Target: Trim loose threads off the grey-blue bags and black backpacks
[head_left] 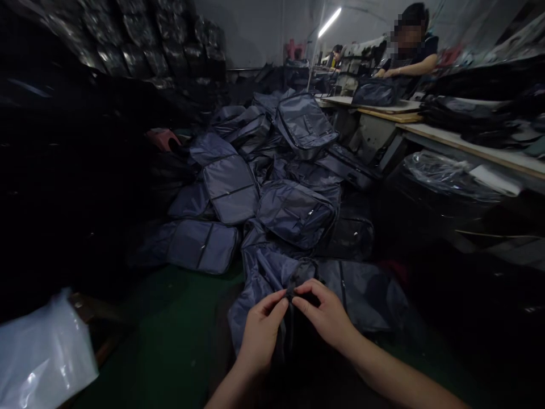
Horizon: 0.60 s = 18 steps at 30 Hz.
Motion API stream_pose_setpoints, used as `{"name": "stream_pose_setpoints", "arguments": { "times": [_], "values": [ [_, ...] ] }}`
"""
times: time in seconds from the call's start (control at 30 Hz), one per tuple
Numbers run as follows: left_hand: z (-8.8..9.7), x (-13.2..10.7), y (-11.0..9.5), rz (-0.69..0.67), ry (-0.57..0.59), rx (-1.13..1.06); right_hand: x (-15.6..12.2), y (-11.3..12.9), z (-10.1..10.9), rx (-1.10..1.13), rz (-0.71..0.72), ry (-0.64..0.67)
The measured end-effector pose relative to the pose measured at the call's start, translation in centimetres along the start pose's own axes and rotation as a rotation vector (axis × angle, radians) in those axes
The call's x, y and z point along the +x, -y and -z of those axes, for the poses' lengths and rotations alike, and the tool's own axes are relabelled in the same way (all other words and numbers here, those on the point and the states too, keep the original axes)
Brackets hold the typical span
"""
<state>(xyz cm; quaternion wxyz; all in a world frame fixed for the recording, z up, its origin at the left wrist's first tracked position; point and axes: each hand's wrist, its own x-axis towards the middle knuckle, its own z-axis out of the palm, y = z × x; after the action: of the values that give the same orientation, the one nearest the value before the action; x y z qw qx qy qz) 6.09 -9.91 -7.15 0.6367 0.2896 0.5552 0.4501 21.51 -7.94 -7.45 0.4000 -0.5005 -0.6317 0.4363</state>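
Note:
My left hand point(260, 329) and my right hand point(326, 315) meet at the lower middle, thumbs and fingertips pinched together. Between them is a narrow dark strip point(290, 293), part of a dark blue fabric bag point(264, 278) that lies crumpled before me. Whether the strip is a strap, a zipper end or a seam, I cannot tell. Right beyond my right hand lies another dark bag point(361, 295) with a zipper line. A bag with a shiny zipper pull point(298, 213) sits just behind.
A heap of similar bags point(232, 187) spreads over the green floor point(170, 335). Clear plastic sheeting point(46, 352) is at lower left. Worktables point(477, 145) run along the right, where a person point(413, 54) handles a dark bag. Wrapped black bundles point(140, 40) are stacked at back left.

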Motion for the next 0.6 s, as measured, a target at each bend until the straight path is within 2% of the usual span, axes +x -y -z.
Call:
{"name": "stream_pose_setpoints", "arguments": {
  "times": [0.1,0.17,0.23,0.27,0.33,0.43,0.53,0.6],
  "values": [
    [0.0,-0.1,0.2,-0.007,0.018,0.057,0.1,-0.5,-0.2,0.085,-0.138,0.016],
    [0.0,-0.1,0.3,-0.015,0.045,0.092,0.5,-0.6,0.1,0.115,-0.155,-0.026],
    [0.0,-0.2,0.3,-0.033,0.065,0.131,1.3,-0.5,0.8,0.089,-0.069,-0.053],
    [0.1,-0.2,0.2,-0.044,0.07,0.157,1.9,-0.4,1.3,0.059,-0.014,-0.027],
    [0.4,-0.2,-0.1,-0.082,0.066,0.24,3.3,-0.2,2.6,-0.045,0.087,0.115],
    [1.1,0.1,-0.7,-0.235,-0.016,0.435,4.8,-0.3,3.9,-0.29,0.185,0.315],
    [1.9,0.8,-0.8,-0.43,-0.165,0.586,4.6,-0.5,3.2,-0.392,0.209,0.324],
    [2.2,1.4,-0.6,-0.472,-0.227,0.606,3.6,-0.5,1.7,-0.326,0.209,0.294]
  ]
}}
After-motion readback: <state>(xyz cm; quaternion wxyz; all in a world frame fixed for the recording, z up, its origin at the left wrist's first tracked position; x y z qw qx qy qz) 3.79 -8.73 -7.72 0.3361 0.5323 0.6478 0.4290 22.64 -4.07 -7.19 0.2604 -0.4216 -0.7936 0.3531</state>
